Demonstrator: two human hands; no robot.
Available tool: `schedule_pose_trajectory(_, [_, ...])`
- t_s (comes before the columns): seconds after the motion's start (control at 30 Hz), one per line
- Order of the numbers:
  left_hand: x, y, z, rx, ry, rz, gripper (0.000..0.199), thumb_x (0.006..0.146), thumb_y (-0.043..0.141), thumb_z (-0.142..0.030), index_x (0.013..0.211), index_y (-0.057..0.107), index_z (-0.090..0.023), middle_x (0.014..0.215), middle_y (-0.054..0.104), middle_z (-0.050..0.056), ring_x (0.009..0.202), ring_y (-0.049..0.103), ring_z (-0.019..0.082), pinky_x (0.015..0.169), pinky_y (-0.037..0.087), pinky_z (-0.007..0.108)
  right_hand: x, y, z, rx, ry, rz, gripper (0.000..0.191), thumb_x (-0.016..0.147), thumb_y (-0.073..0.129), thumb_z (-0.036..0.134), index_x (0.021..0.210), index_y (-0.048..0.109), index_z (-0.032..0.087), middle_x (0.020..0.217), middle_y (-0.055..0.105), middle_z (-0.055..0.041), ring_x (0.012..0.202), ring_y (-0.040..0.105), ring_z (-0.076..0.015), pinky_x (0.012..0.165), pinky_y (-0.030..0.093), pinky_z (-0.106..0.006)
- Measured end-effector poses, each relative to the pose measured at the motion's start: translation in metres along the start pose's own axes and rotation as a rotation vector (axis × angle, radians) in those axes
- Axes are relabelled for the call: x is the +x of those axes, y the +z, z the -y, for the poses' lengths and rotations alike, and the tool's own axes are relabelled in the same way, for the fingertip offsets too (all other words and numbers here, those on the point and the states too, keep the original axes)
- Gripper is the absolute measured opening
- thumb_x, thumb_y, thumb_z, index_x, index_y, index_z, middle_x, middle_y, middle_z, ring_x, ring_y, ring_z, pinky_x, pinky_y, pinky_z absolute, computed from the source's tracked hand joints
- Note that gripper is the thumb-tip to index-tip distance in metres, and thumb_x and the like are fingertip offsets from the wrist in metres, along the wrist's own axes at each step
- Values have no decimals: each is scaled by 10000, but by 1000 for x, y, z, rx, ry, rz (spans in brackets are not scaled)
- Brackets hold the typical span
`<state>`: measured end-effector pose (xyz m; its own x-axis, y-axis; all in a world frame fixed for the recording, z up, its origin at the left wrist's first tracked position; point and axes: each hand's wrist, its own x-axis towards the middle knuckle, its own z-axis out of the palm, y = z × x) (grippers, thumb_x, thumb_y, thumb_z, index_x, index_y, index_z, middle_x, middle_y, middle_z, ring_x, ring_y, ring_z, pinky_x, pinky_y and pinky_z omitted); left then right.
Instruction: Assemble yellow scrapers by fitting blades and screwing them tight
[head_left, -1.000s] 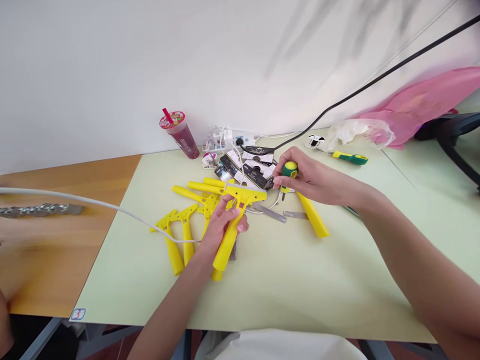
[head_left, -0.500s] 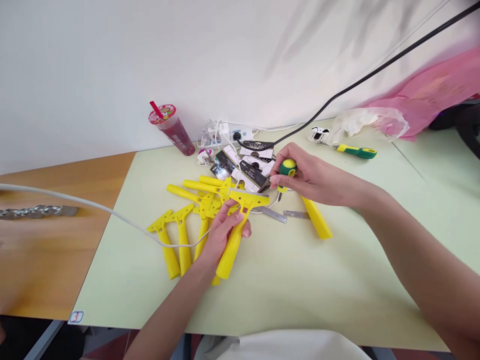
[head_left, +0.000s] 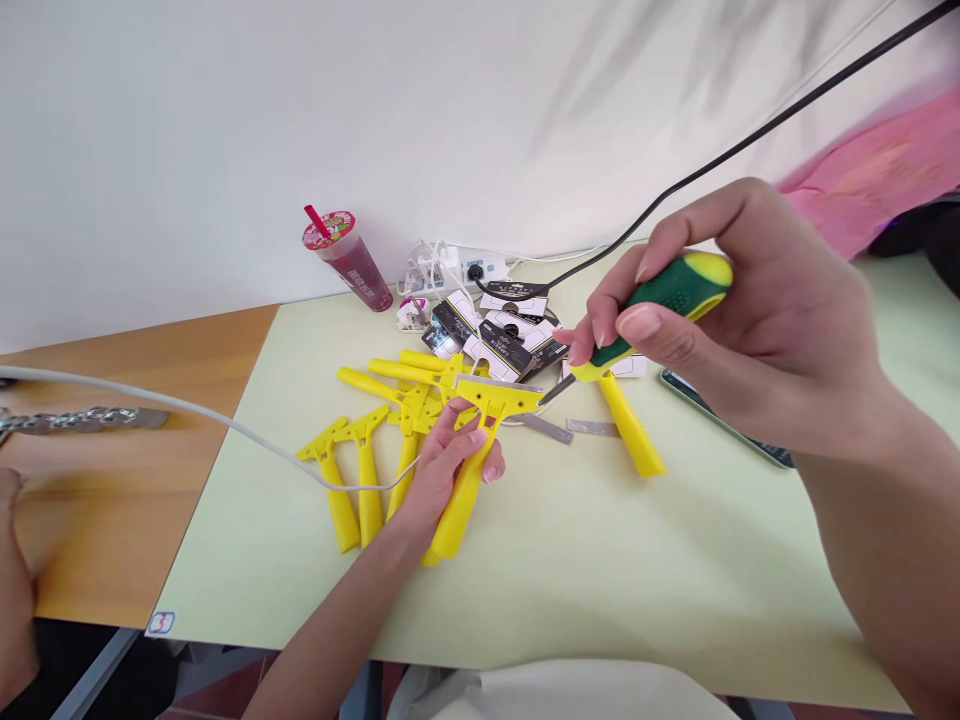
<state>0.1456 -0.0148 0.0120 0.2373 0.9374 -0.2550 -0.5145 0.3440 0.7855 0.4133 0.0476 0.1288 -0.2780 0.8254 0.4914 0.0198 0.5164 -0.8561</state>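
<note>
My left hand (head_left: 450, 465) is closed around the handle of a yellow scraper (head_left: 466, 490), its wide head upward with a thin metal blade along the top edge and small dark screws or holes in it. My right hand (head_left: 765, 310) grips a green and yellow screwdriver (head_left: 660, 310), raised toward the camera. The screwdriver's tip points down-left at the right end of the scraper head; whether it touches cannot be made out. More yellow scrapers (head_left: 367, 470) lie in a pile left of and behind my left hand. A loose metal blade (head_left: 547, 428) rests just right of the held scraper.
Behind the pile lie black-and-white cards (head_left: 502, 345) and a power strip (head_left: 487, 265). A drink cup (head_left: 356, 270) stands near the wall. Another yellow scraper (head_left: 634, 430) and a phone (head_left: 727, 420) lie on the right. A white cable (head_left: 225, 420) crosses from the left; another person's arm (head_left: 13, 590) shows there.
My right hand has moved right and closer to the camera, and the screwdriver now slants with its tip at the scraper head. My left hand keeps its hold nearly unmoved.
</note>
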Motion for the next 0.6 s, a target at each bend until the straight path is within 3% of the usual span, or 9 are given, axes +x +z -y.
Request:
schedule_pose_trajectory(0.23, [-2,5,-3,12,18,40,445,907,913,-312,1178,564,-268,1047,725,-25,503,552,56,628,466,306,-3,13,2,52,4,-67,219,1028,863,438,1113,672,372,1058,780,-17,994,817,-296,862,696,-502])
schedule_pose_trajectory(0.6, [-2,5,-3,1,18,46,424,930,892,-300,1196,565,-261,1039,720,-28,526,565,59,639,470,301,-2,17,-6,-9,-10,36,266,1002,894,412,1126,678,318,1078,782,-47,959,798,-272,757,713,-438])
